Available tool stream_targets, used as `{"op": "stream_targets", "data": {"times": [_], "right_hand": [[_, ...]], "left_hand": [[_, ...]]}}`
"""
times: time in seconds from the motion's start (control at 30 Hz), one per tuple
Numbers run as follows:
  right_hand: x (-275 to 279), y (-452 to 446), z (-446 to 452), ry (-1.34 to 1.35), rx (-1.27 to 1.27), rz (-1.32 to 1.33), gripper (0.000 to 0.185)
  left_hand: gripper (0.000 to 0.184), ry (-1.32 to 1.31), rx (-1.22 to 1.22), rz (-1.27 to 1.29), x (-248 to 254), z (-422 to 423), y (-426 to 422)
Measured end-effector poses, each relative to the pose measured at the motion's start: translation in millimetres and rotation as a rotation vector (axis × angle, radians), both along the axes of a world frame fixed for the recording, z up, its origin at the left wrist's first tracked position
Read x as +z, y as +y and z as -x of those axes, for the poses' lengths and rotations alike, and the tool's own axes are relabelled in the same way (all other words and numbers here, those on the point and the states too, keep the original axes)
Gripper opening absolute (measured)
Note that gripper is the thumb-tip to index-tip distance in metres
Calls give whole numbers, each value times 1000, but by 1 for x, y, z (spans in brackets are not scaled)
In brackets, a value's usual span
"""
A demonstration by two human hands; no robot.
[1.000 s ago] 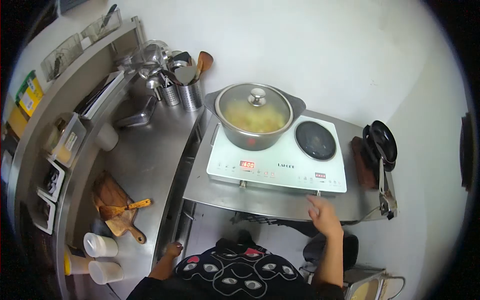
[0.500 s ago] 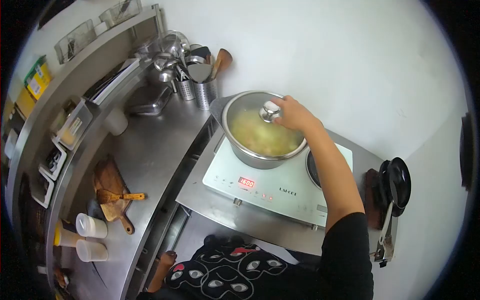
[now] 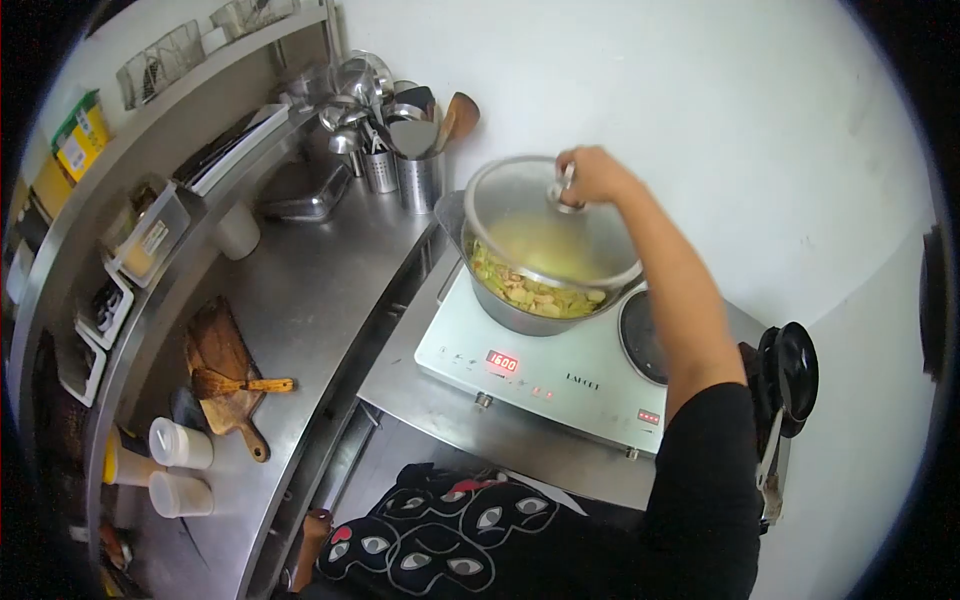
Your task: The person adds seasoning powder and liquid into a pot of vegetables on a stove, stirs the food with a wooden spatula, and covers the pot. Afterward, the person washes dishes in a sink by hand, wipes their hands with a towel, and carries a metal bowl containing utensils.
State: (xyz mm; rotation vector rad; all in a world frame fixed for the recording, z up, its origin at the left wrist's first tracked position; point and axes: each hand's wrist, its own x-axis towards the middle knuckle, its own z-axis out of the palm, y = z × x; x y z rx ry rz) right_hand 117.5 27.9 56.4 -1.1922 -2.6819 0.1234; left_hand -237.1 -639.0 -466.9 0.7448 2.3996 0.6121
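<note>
My right hand (image 3: 598,178) is closed on the round metal knob of a glass pot lid (image 3: 515,215). The lid is lifted and tilted, its near rim above the metal pot (image 3: 520,318). Through the gap at the front, chopped pale green and yellowish food (image 3: 530,295) shows inside, and steam clouds the glass. The pot stands on the left ring of a white two-ring electric cooktop (image 3: 580,400) whose red display reads 1600. Low by my side, my left hand (image 3: 318,525) is curled closed near the counter edge, with nothing visible in it.
Steel holders (image 3: 420,185) with ladles and turners stand behind the pot at left. On the left counter (image 3: 310,290) lie a wooden board (image 3: 225,350) with a wooden spatula (image 3: 245,384), near white lidded tubs (image 3: 180,443). Black pans (image 3: 795,375) hang at right.
My right hand has raised the lid from the pot and shifted it up and to the right, tilting it. The food inside now shows at the front. My left hand stays low.
</note>
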Motion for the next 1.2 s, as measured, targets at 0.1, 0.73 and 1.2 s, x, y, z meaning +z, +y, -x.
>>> {"op": "stream_targets", "data": {"times": [0.1, 0.73, 1.2], "right_hand": [[56, -3, -4, 26, -85, 4, 44], [2, -14, 11, -113, -124, -54, 39], [-49, -19, 13, -139, -91, 27, 36]], "left_hand": [[13, -65, 22, 8, -2, 3, -1], [15, -187, 60, 15, -7, 18, -10], [17, 152, -185, -61, 3, 9, -21]]}}
